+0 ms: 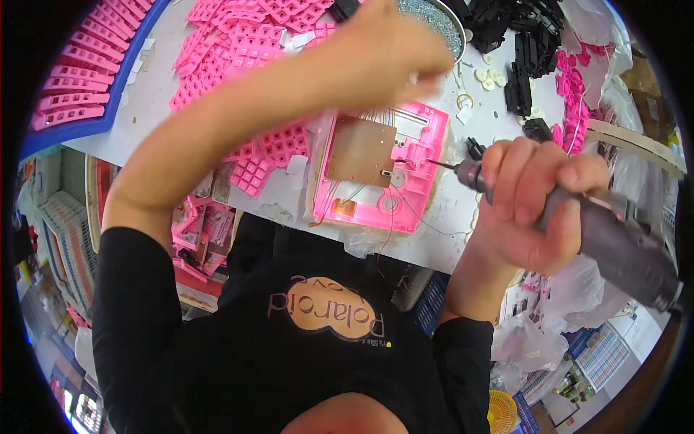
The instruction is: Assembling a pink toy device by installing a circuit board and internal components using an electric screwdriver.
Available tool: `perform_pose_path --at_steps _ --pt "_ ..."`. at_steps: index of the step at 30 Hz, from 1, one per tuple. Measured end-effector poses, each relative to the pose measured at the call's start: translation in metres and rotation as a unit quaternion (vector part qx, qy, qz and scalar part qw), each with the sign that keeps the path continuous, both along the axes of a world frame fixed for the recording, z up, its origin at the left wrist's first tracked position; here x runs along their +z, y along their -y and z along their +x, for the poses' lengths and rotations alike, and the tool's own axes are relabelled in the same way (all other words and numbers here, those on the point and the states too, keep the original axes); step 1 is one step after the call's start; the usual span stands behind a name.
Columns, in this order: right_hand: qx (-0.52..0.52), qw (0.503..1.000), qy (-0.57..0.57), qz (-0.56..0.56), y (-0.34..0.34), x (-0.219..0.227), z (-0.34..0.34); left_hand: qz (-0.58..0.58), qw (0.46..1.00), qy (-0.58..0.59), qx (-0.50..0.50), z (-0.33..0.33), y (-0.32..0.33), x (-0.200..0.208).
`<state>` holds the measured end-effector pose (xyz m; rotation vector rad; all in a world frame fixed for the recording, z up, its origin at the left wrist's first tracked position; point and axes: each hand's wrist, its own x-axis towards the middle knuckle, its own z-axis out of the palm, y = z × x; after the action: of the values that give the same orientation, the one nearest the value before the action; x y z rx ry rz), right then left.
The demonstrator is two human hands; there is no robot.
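While the step looks like screw-fastening, pink plastic keypads (256, 43) lie at left; the black cloth shirt (303, 362) carries printed lettering. A brown circuit board (361, 152) sits in a pink plastic casing (436, 130). The blurred left hand (412, 54) is near a round metal dish (461, 32), fingers curled, any pinch impossible to tell. The right hand (538, 195) wraps its fingers around a dark power screwdriver (622, 242); the next move probably calls for steady alignment.
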<state>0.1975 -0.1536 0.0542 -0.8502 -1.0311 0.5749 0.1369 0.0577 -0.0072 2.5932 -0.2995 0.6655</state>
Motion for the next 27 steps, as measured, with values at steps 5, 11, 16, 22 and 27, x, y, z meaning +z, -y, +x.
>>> perform_pose_path --at_steps 5,11,16,22,27 --pt "0.036 0.999 -0.001 -0.014 -0.008 0.012 -0.017 -0.16 0.981 -0.096 -0.053 -0.087 0.04 -0.005" --pt "0.032 0.998 -0.059 -0.013 -0.011 0.01 -0.024 -0.264 0.953 -0.142 -0.03 -0.095 0.041 -0.004" --pt "0.024 0.997 -0.067 -0.005 -0.012 0.007 -0.024 -0.226 0.966 -0.122 -0.03 -0.088 0.039 -0.005" --pt "0.04 0.999 0.002 0.004 -0.011 0.008 -0.013 -0.19 0.977 -0.088 -0.032 -0.079 0.037 -0.003" --pt "0.041 0.999 0.015 -0.012 -0.011 0.007 -0.012 -0.098 0.992 -0.071 -0.026 -0.073 0.037 0.003"
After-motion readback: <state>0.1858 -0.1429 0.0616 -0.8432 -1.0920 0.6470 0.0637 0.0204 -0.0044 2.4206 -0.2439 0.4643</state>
